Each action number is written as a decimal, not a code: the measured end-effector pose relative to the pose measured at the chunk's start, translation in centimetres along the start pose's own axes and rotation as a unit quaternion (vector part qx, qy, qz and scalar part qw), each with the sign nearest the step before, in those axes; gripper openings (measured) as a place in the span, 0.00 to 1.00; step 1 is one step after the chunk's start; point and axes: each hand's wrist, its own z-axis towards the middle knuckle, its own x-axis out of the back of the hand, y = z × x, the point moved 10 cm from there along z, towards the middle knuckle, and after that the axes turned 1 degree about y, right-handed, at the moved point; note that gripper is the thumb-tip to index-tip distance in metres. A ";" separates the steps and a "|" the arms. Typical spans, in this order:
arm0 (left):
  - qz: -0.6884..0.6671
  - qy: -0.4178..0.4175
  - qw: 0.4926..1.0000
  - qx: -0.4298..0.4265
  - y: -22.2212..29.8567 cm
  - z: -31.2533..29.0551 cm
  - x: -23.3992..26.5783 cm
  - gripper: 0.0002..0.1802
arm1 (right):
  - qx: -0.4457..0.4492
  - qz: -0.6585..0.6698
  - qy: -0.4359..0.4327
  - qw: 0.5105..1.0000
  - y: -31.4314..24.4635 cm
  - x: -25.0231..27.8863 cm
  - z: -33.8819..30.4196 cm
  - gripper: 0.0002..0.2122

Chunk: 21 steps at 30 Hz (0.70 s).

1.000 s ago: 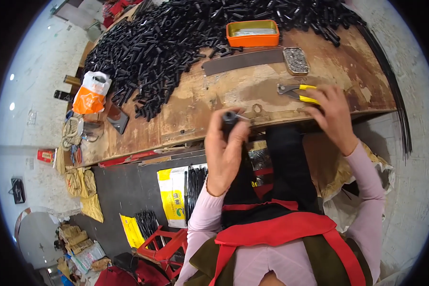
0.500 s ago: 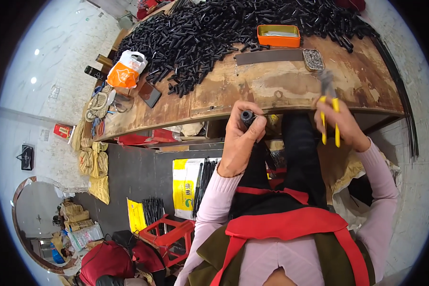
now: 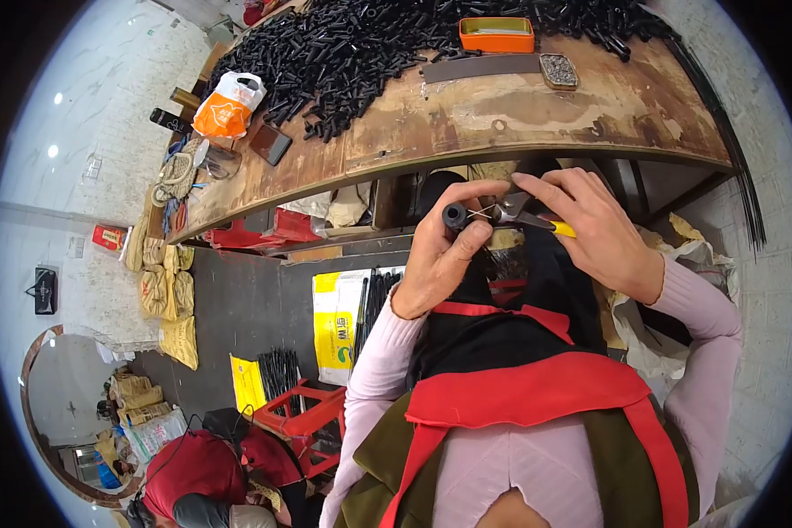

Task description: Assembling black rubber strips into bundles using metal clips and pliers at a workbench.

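Below the table's front edge, my left hand [image 3: 436, 264] is closed around a black tube [image 3: 454, 216] whose round hollow end faces up. My right hand [image 3: 603, 233] grips yellow-handled pliers [image 3: 534, 220], the jaws pointing left at the tube. Thin pale pins or wires [image 3: 479, 214] cross between the tube and the jaws; whether the jaws pinch them I cannot tell. The fingertips of both hands nearly meet above the jaws. A heap of black tubes [image 3: 343, 62] covers the table's far side.
On the wooden table [image 3: 537, 114] are an orange tin [image 3: 496, 41], a small tray of metal bits [image 3: 558, 70], a dark flat strip [image 3: 480, 69] and an orange-white bag [image 3: 224, 110]. A red stool [image 3: 312, 414] stands at lower left, beside a bent-over person in red [image 3: 198, 475].
My right hand has brought the pliers left and slightly down to the tube in my left hand. Thin pins or wires now show there. The table sits higher in view.
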 end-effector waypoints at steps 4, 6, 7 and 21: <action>-0.036 0.004 0.999 0.016 -0.2 -0.3 0.2 0.21 | 0.011 -0.026 0.001 1.000 -0.7 0.0 0.1 0.30; -0.058 0.026 0.997 0.033 -0.5 -0.2 0.6 0.20 | 0.007 -0.052 -0.009 0.999 -1.1 0.1 0.0 0.29; -0.056 0.029 0.998 0.028 -0.5 -0.1 0.7 0.20 | 0.022 -0.102 0.014 0.994 -1.7 0.7 -0.2 0.29; -0.023 0.013 1.000 0.012 -0.6 0.4 -0.1 0.29 | -0.022 0.021 0.015 0.999 -0.4 -0.1 -0.1 0.31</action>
